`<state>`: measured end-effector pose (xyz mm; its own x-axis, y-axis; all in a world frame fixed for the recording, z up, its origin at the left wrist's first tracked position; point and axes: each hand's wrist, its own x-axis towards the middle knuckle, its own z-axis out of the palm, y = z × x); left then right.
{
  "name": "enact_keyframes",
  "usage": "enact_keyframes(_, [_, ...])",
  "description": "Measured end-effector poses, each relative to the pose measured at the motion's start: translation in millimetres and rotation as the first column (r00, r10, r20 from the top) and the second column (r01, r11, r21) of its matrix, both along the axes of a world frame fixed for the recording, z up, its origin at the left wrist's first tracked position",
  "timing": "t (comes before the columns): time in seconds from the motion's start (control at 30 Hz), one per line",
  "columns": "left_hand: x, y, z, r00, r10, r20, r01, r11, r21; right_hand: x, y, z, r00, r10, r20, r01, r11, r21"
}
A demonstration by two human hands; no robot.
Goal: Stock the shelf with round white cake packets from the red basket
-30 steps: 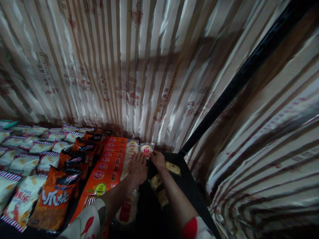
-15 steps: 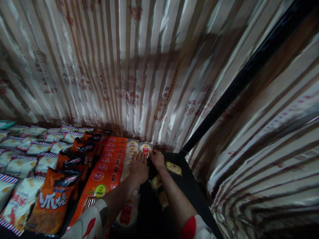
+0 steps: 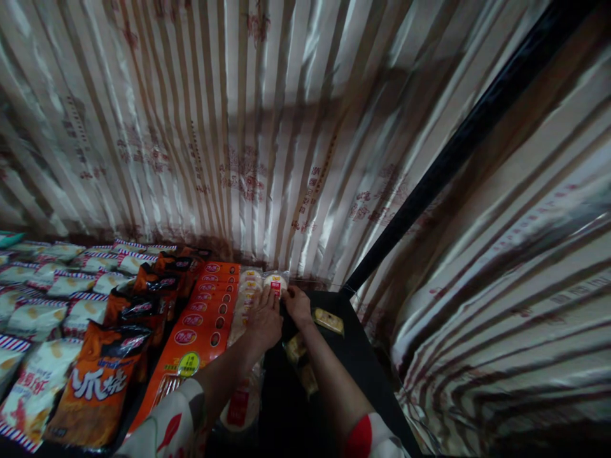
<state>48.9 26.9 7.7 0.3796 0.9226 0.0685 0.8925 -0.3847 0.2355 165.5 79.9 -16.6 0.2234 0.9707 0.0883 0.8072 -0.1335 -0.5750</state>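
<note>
Head view: resting the left hand [image 3: 264, 323], fingers slightly spread, on a clear-wrapped round cracker [image 3: 275, 280] near the back edge of the bench [image 3: 356, 359]; touching its right side with the right hand [image 3: 296, 304], cannot tell whether pinching.

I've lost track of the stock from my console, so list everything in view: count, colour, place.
White bags: over ten, white with striped ends, left
Green item: one, far left edge
Orange-black bags: about five, right of the white bags
Orange packs: several, overlapping column, centre-left
Round packs: column, white with red labels, partly hidden
Single round pack: one, same colours, beside the column's far end
Wrapped snacks: about three, yellowish, right
Table: one, black, underneath
Curtain: striped, pale and brown, back and right
Pole: one, black, slanting, right
Sleeves: two, white with red patches, near edge
Left grip: one, fingertips on the single round pack
Right grip: one, at that pack's right edge
</note>
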Motion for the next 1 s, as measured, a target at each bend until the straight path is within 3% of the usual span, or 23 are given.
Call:
enact_keyframes(0.3, [5, -14, 11.0, 0.997, -0.075, 0.015, 0.075, 0.997, -0.009, -5, -24, 12.2, 0.998, -0.059, -0.004, 0.059, 0.994, 0.09])
enact_keyframes(0.63, [3, -57, 26.5, 0.999, -0.032, -0.006, 0.032, 0.998, -0.059, -14, -71, 26.1, 0.997, 0.015, -0.08, -0.005, 0.993, 0.117])
enact_keyframes(1.0, [-1, -111, 37.7, 0.998, -0.061, 0.003, 0.061, 0.994, -0.096, -17, -125, 33.5, 0.978, 0.032, -0.205, -0.013, 0.996, 0.093])
